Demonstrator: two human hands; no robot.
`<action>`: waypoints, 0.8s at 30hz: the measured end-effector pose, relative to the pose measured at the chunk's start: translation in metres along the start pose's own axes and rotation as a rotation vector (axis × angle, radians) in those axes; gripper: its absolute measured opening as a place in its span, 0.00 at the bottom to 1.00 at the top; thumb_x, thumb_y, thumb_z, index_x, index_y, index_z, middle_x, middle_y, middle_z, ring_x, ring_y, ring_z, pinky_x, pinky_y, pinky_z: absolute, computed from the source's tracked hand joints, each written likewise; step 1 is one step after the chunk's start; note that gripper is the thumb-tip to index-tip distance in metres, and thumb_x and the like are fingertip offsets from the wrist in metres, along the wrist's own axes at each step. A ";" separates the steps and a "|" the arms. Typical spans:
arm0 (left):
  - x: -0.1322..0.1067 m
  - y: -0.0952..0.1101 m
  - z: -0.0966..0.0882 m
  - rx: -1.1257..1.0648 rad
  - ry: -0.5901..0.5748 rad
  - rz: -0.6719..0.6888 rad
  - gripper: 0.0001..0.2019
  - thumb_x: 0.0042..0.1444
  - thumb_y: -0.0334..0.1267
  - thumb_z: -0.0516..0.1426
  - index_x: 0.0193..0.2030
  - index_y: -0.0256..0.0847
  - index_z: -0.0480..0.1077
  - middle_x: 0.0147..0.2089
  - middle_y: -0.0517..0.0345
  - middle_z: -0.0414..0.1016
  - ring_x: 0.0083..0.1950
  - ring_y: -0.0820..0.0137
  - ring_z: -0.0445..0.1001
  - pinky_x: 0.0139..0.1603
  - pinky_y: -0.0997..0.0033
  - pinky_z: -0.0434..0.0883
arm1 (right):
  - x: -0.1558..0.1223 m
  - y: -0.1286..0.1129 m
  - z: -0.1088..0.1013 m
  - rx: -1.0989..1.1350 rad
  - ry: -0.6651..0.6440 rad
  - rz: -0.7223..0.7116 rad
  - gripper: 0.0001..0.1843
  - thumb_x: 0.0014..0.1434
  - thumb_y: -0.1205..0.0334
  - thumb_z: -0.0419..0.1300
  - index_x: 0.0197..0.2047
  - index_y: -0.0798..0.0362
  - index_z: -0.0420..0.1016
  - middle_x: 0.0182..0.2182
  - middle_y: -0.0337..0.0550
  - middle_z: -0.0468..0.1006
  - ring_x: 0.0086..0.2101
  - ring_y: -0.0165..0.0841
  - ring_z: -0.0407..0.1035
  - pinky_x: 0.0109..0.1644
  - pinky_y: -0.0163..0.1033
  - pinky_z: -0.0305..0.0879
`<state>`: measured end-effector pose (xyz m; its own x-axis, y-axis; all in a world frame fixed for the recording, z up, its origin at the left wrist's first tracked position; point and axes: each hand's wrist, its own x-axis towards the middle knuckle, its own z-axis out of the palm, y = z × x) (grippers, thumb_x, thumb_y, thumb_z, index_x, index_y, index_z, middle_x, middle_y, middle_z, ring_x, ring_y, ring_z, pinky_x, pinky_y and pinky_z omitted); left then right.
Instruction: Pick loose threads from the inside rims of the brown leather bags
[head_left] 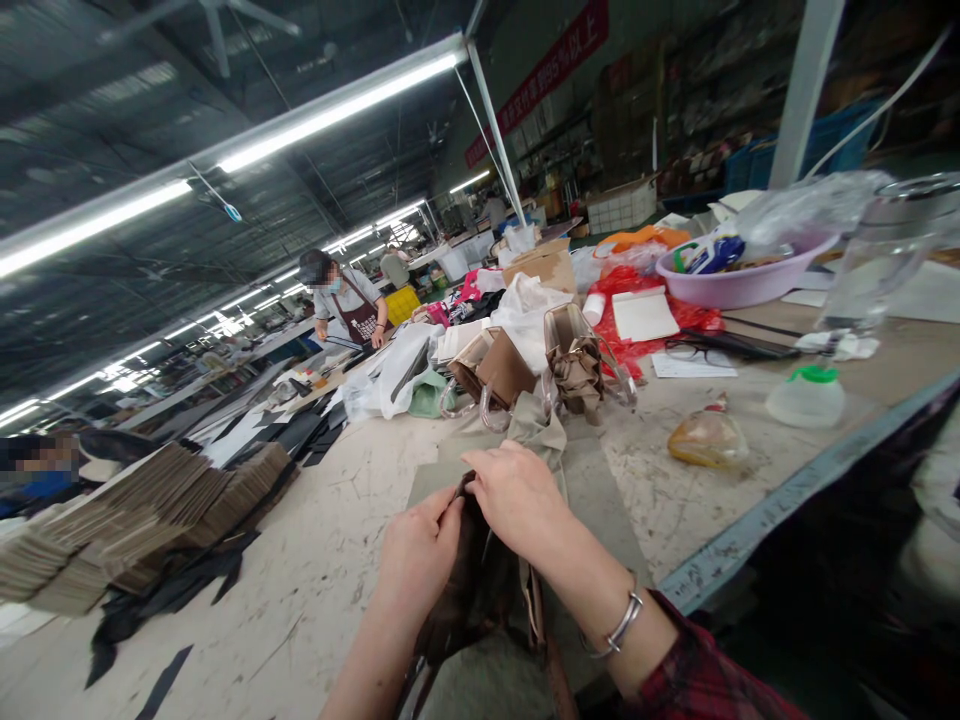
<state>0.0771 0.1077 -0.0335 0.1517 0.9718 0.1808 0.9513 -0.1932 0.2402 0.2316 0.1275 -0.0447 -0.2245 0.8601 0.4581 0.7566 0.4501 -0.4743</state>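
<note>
Both my hands meet at the upper edge of a dark brown bag point(465, 590), which lies close to my body on the worktable. My left hand point(420, 560) pinches this edge between thumb and fingers. Right beside it, my right hand point(521, 500) is closed on the same edge, its fingertips almost touching my left thumb. Olive-grey cloth point(536, 430) spreads beneath and beyond the bag. Farther off, a brown open-topped bag point(495, 365) with clear tube-like handles stands near a second brown bag point(574, 350) with crumpled fabric.
Stacked grey-brown pieces point(172, 510) sit at left. On the right are a squeeze bottle with green cap point(806, 397), a bag of amber material point(705, 440), glasses point(686, 348) and a purple basin point(742, 285). A person in an apron point(349, 300) works farther back.
</note>
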 end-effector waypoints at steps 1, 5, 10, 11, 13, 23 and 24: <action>0.001 0.000 0.000 -0.004 0.018 0.010 0.13 0.63 0.36 0.50 0.42 0.43 0.77 0.39 0.53 0.82 0.41 0.64 0.78 0.39 0.69 0.69 | 0.000 0.000 0.000 0.011 0.001 0.005 0.09 0.59 0.68 0.59 0.43 0.51 0.75 0.36 0.41 0.80 0.38 0.38 0.68 0.40 0.39 0.59; 0.005 0.002 0.000 -0.006 0.055 0.043 0.12 0.60 0.33 0.51 0.35 0.41 0.76 0.34 0.55 0.80 0.36 0.68 0.76 0.37 0.72 0.66 | 0.000 0.002 0.000 0.085 -0.002 0.004 0.12 0.58 0.69 0.59 0.46 0.51 0.75 0.37 0.41 0.79 0.39 0.38 0.68 0.44 0.38 0.61; 0.010 0.002 0.000 0.009 0.035 -0.022 0.14 0.61 0.37 0.51 0.26 0.41 0.71 0.23 0.61 0.71 0.27 0.72 0.69 0.29 0.75 0.59 | 0.001 0.007 0.000 0.243 0.038 -0.002 0.22 0.55 0.73 0.56 0.54 0.53 0.72 0.40 0.43 0.77 0.42 0.36 0.67 0.50 0.38 0.61; 0.010 0.002 0.000 0.025 0.033 -0.036 0.15 0.61 0.39 0.51 0.25 0.41 0.70 0.22 0.62 0.71 0.26 0.72 0.69 0.28 0.74 0.58 | 0.002 0.008 0.001 0.286 0.049 0.001 0.24 0.55 0.73 0.56 0.55 0.53 0.71 0.41 0.44 0.76 0.42 0.35 0.67 0.50 0.38 0.62; 0.012 0.001 0.000 0.084 0.029 -0.052 0.16 0.62 0.41 0.50 0.26 0.41 0.71 0.23 0.60 0.72 0.26 0.71 0.69 0.28 0.74 0.56 | 0.002 0.010 0.004 0.369 0.071 0.011 0.27 0.54 0.74 0.55 0.58 0.55 0.69 0.41 0.44 0.75 0.42 0.34 0.67 0.51 0.37 0.63; 0.030 -0.006 -0.003 0.158 -0.033 -0.039 0.16 0.64 0.41 0.48 0.38 0.43 0.76 0.35 0.54 0.81 0.37 0.65 0.76 0.32 0.72 0.60 | 0.000 0.019 -0.009 0.346 0.159 0.057 0.24 0.58 0.71 0.55 0.59 0.57 0.68 0.46 0.46 0.75 0.47 0.36 0.67 0.56 0.41 0.60; 0.032 -0.006 -0.003 0.162 -0.040 -0.045 0.16 0.64 0.41 0.48 0.36 0.43 0.76 0.34 0.54 0.81 0.37 0.65 0.77 0.33 0.72 0.60 | -0.001 0.019 -0.012 0.329 0.158 0.060 0.24 0.58 0.71 0.56 0.59 0.57 0.68 0.46 0.46 0.75 0.47 0.36 0.67 0.56 0.41 0.61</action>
<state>0.0753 0.1393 -0.0262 0.1153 0.9842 0.1342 0.9877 -0.1279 0.0895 0.2537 0.1324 -0.0455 -0.0687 0.8510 0.5206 0.5217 0.4755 -0.7083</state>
